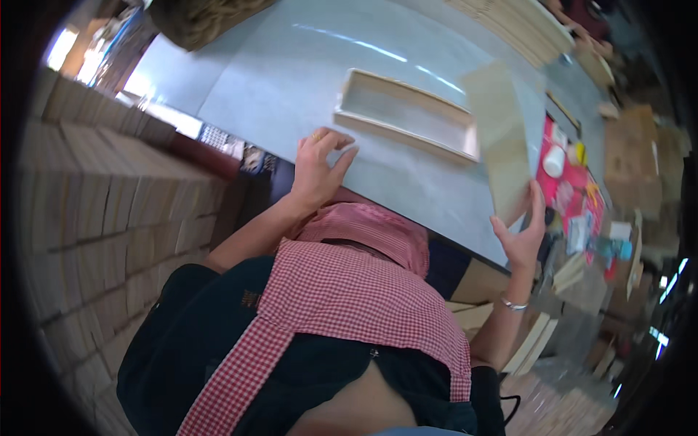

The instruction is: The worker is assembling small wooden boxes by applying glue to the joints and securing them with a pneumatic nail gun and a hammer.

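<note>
A long, shallow rectangular wooden-looking frame [407, 116] lies on the grey-blue tabletop [276, 80]; whether it has a bottom I cannot tell. To its right, my right hand [525, 231] grips a long, flat beige board [502, 138] at its near end. The board is raised at a tilt beside the frame's right end. My left hand [320, 166] is over the table's near edge, just short of the frame's left end. Its fingers are curved, with the thumb apart, and nothing is in them.
Stacked pale boards [94, 189] rise along the left. More long pieces [516, 25] lie at the table's far right. A pink sheet [571, 182] at the right bears a white bottle [554, 161] and small items. Cardboard boxes [632, 149] stand beyond. A brown bundle [200, 18] sits at far left.
</note>
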A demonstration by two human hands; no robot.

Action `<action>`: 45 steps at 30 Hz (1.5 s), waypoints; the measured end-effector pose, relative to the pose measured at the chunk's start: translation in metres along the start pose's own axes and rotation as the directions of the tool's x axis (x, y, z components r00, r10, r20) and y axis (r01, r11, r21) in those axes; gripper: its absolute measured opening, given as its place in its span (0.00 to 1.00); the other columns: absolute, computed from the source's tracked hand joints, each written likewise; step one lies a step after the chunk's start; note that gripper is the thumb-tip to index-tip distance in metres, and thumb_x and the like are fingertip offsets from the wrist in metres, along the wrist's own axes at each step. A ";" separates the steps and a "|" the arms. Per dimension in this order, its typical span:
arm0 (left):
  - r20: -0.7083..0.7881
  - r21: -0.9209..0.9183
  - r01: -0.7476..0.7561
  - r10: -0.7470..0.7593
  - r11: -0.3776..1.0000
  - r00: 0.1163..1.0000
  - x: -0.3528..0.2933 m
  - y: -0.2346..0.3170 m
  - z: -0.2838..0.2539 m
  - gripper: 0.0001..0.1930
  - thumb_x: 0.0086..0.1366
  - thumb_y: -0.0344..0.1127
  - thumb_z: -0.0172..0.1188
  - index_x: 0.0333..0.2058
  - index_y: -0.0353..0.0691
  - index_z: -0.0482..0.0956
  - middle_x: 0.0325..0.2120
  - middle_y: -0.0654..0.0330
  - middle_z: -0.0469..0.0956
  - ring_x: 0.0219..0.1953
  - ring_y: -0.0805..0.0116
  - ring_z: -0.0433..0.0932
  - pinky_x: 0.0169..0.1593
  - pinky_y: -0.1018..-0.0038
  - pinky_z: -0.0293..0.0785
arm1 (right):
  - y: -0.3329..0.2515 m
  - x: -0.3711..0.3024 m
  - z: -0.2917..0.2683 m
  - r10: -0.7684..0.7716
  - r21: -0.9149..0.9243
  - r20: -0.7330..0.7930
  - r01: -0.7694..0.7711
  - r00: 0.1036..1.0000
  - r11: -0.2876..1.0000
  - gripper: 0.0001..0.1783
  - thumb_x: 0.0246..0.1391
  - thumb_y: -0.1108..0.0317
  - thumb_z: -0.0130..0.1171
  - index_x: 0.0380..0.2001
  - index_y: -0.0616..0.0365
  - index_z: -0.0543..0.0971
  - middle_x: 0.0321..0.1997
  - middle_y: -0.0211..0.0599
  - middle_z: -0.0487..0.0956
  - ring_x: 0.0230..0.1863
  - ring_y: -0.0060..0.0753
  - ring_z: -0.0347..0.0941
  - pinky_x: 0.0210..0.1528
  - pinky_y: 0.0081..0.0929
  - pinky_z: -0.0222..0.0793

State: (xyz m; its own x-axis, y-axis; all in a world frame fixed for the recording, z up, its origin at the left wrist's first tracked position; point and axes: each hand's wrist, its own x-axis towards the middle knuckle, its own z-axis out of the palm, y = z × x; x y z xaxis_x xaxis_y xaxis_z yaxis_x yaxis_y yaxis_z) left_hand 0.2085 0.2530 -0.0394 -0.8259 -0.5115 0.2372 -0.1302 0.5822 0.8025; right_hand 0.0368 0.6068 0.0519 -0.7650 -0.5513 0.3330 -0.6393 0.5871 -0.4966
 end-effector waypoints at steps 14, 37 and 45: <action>-0.098 0.069 0.164 -0.157 0.984 0.983 0.043 -0.002 -0.032 0.15 0.58 0.29 0.72 0.44 0.32 0.87 0.36 0.55 0.82 0.35 0.67 0.79 0.41 0.72 0.77 | -0.030 0.140 0.058 -0.326 0.005 0.443 0.361 0.835 0.933 0.52 0.33 0.67 0.76 0.67 0.60 0.68 0.68 0.43 0.72 0.66 0.47 0.69 0.71 0.39 0.61; -0.135 0.233 -0.009 0.042 0.972 0.990 0.050 -0.015 -0.032 0.08 0.57 0.30 0.71 0.34 0.33 0.89 0.26 0.61 0.83 0.25 0.70 0.74 0.43 0.73 0.70 | -0.010 0.144 0.090 -0.372 -0.137 0.498 0.495 0.784 0.858 0.47 0.42 0.68 0.71 0.68 0.56 0.66 0.72 0.40 0.68 0.69 0.44 0.66 0.73 0.36 0.60; -0.115 0.208 0.029 -0.005 0.978 0.993 0.049 -0.013 -0.034 0.08 0.57 0.30 0.71 0.34 0.32 0.89 0.26 0.61 0.82 0.26 0.70 0.74 0.47 0.72 0.69 | -0.002 0.089 0.075 -0.310 0.007 -0.055 0.311 0.949 0.951 0.30 0.48 0.71 0.67 0.57 0.59 0.76 0.58 0.38 0.78 0.55 0.40 0.75 0.60 0.31 0.71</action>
State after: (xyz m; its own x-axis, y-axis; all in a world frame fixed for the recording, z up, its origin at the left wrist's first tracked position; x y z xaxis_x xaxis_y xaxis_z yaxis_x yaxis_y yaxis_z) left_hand 0.1880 0.1989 -0.0196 -0.7568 -0.5834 0.2947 -0.2651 0.6861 0.6775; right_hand -0.0244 0.5120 0.0224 -0.5324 -0.6727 0.5138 -0.8447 0.3829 -0.3740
